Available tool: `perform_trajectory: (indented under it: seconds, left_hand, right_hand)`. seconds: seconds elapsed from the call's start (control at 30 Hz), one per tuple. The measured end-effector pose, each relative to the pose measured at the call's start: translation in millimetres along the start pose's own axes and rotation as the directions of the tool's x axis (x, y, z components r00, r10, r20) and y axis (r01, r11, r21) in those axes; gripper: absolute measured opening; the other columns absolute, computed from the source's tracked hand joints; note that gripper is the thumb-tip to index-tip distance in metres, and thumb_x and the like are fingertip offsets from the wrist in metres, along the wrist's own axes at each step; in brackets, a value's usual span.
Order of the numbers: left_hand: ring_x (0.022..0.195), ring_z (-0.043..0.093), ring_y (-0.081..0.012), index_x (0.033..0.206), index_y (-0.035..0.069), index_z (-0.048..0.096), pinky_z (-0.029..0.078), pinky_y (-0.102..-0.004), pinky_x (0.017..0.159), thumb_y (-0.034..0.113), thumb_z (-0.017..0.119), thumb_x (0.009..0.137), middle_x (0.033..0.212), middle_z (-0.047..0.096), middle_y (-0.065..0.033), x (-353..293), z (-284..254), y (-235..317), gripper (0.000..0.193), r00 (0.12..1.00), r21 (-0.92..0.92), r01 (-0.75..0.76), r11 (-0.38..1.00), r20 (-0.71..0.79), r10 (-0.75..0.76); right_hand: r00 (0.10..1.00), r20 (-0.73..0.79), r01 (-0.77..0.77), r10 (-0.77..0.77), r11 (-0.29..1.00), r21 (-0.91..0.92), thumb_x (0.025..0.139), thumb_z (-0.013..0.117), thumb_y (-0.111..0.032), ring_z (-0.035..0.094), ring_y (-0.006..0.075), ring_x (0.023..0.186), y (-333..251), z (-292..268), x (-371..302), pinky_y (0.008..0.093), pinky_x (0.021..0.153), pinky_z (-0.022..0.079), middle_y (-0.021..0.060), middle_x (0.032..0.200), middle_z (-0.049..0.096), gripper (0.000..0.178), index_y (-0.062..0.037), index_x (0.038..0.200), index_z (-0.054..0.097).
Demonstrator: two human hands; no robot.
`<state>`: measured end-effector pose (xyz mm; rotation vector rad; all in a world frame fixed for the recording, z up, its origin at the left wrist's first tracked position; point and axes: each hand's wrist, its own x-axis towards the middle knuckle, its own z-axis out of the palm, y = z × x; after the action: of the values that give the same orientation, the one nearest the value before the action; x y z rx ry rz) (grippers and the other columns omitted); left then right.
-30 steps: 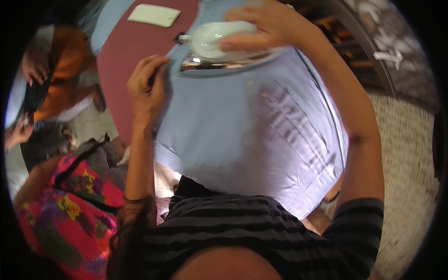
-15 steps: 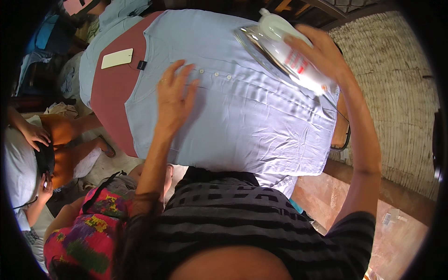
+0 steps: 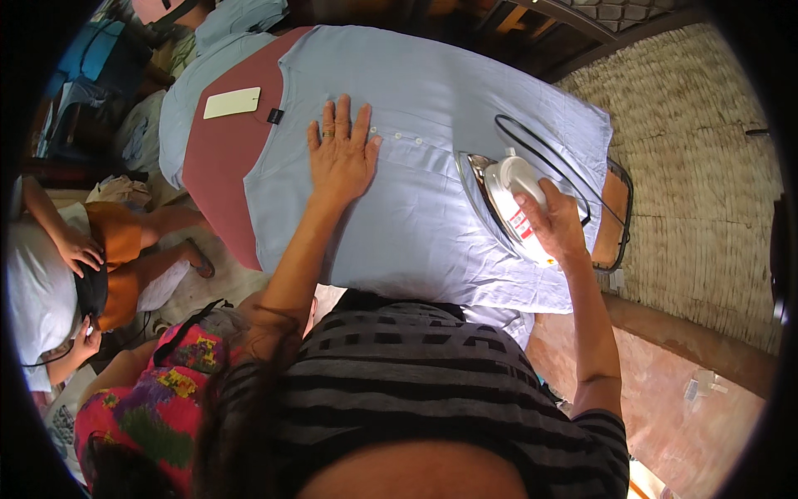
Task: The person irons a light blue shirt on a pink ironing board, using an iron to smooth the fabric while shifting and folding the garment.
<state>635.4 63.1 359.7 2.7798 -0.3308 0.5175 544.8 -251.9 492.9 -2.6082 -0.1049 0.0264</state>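
Shirt spread over the ironing board, mid-frame

The left hand lay flat on the shirt at upper centre; the right hand gripped the iron right of it. A card sat on the ironing board at upper left; two people sat at lower left.

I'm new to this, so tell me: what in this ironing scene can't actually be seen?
Head view only:
- Soleplate of the iron: faces the shirt, hidden.
- Iron's handle: wrapped by the right hand.
- Cloth under the left hand: covered by the palm.
- Board's near edge: hidden by the person's striped top.
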Motion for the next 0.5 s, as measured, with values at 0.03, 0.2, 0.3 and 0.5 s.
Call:
perform_trajectory:
  seconds: [0.03,0.2,0.3,0.5]
  left_hand:
    - [0.146,0.025,-0.0398,0.147,0.013,0.044,0.017,-0.0587,0.115,0.042,0.043,0.1,0.158,0.03,-0.0182,-1.6,-0.1,0.3,0.055,1.0,0.003,-0.001,1.0,-0.011,0.001]
    - [0.138,0.035,-0.0383,0.139,0.009,0.05,0.025,-0.0544,0.111,0.028,0.058,0.094,0.147,0.041,-0.0193,-5.8,-7.6,-2.8,0.049,0.985,-0.188,0.015,0.982,-0.168,-0.048]
    - [0.112,0.05,-0.0339,0.125,0.006,0.06,0.038,-0.0464,0.096,0.018,0.07,0.087,0.123,0.054,-0.0159,-10.1,-3.8,-20.3,0.041,0.916,-0.287,0.089,0.954,-0.353,-0.192]
    - [0.097,0.053,-0.0307,0.1,0.004,0.068,0.043,-0.0431,0.084,0.033,0.078,0.081,0.099,0.059,-0.0116,-19.1,-11.6,-40.9,0.036,0.898,-0.204,0.228,0.952,-0.333,-0.287]
  right_hand:
    - [1.0,0.006,-0.005,0.005,0.999,0.049,0.094,0.063,-0.045,0.066,0.0278,0.056,-1.0,0.9,-1.7,0.0378,0.053,0.049,0.0187,0.062,0.062,0.047,0.001,0.09,0.059]
    - [0.991,0.126,-0.068,0.054,0.992,0.109,0.093,0.067,-0.04,0.065,0.0294,0.056,-22.1,6.4,19.9,0.0389,0.054,0.049,0.0193,0.064,0.063,0.043,0.0022,0.092,0.059]
    - [0.994,0.087,0.059,-0.064,0.997,0.055,0.092,0.067,-0.039,0.063,0.0387,0.059,-10.6,2.0,12.9,0.0408,0.056,0.05,0.0222,0.068,0.065,0.041,0.0014,0.094,0.059]
    - [0.991,0.063,-0.122,0.116,0.988,0.098,0.094,0.065,-0.037,0.064,0.0266,0.06,38.4,-28.8,-28.2,0.038,0.055,0.049,0.0171,0.07,0.065,0.04,0.0017,0.104,0.063]
